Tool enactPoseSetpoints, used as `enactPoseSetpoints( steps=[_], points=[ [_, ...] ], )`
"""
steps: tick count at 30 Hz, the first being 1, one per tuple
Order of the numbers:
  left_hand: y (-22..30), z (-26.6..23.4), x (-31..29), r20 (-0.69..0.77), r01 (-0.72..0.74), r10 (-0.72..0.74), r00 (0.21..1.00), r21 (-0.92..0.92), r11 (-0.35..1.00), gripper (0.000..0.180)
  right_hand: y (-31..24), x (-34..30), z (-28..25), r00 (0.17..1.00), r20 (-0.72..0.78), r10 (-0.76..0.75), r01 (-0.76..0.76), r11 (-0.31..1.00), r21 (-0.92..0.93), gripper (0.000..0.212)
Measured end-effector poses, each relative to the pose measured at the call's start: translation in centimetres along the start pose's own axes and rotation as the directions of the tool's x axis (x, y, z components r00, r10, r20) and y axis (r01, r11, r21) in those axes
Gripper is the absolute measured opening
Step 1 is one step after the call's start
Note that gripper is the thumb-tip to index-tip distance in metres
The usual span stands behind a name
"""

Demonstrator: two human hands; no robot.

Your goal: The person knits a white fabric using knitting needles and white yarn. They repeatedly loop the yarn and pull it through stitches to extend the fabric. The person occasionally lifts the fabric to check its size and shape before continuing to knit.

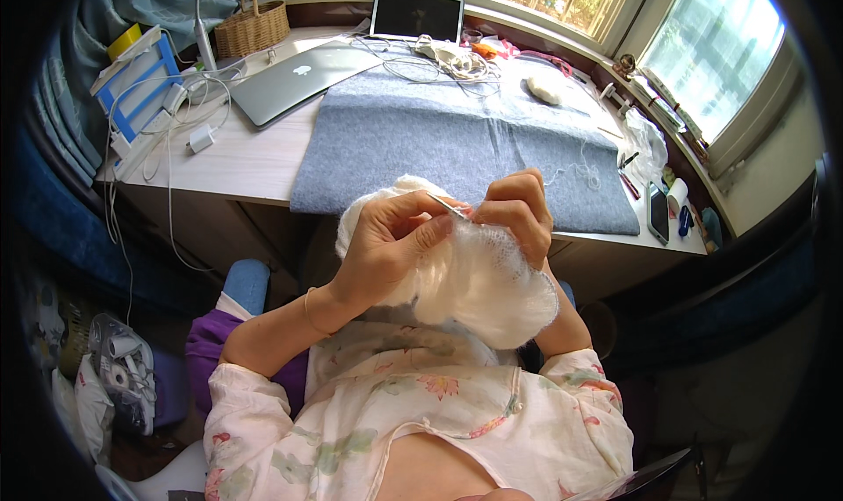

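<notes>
A soft white knitted piece hangs in loose folds above my lap, in front of the desk edge. My left hand pinches its upper edge between thumb and fingers. Opposite it, my right hand is curled closed at the same edge, the two sets of fingertips almost meeting. A thin metal needle slants from beside the left fingers down to the right fingertips, which seem to grip it. Whether it has a hook, and whether a second needle is there, I cannot tell.
A grey felt mat covers the desk middle, with loose white yarn and a pale yarn ball. Around it are a laptop, a tablet, tangled cables, a phone and a wicker basket.
</notes>
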State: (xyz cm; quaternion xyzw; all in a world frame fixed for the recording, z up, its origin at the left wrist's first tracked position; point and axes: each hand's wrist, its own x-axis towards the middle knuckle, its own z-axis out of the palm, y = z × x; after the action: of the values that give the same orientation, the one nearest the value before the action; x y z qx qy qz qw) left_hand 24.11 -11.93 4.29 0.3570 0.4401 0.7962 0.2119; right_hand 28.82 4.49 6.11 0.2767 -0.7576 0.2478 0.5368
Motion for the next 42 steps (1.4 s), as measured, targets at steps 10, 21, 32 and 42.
enactPoseSetpoints(
  steps=[10,21,32,42],
  points=[
    [1.3,0.5,-0.1,-0.035,0.041,-0.044,0.998,-0.094,0.995,0.014,-0.3,0.1,-0.7,0.998,-0.062,-0.024,0.020,0.997,-0.069,0.024],
    [-0.4,0.4,-0.1,0.056,0.169,-0.169,0.984,0.009,0.986,0.014,0.1,0.9,-0.1,0.928,0.365,0.077,-0.143,0.977,0.159,0.056],
    [1.3,0.2,0.3,-0.013,-0.028,0.027,1.000,-0.063,0.998,0.015,-0.3,0.2,-1.9,0.994,-0.065,-0.086,0.073,0.982,-0.174,0.029],
    [1.5,-0.2,0.3,0.032,-0.026,0.028,0.999,-0.048,0.998,0.018,-0.2,0.7,-1.7,1.000,0.015,0.022,-0.022,1.000,-0.007,0.027]
  ],
)
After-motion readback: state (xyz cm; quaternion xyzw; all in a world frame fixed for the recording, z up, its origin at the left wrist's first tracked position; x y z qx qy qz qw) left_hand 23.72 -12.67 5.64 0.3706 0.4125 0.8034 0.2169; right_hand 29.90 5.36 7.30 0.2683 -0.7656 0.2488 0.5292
